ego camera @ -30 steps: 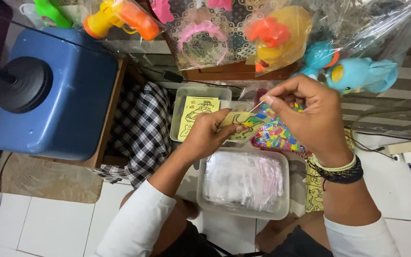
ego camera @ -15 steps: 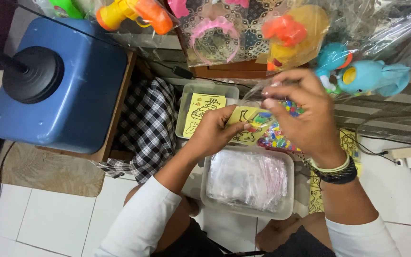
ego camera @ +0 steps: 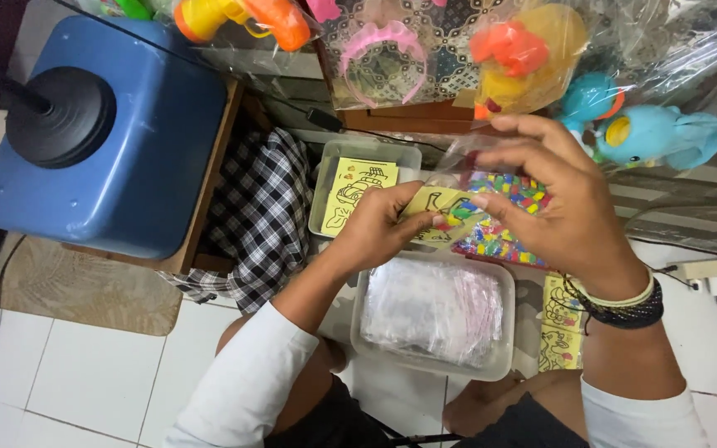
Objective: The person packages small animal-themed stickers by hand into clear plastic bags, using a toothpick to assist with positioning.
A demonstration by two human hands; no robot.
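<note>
Two hands on one job: left hand pinching yellow card over clear tub, right hand pinching clear bag w/ fingertips; best kept flat, bag mouth wide.

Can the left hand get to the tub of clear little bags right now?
Probably yes. The tub of clear bags sits open-topped just below the left hand, with nothing over it. But that hand is pinching a yellow card, so it would likely need to let go first.
</note>
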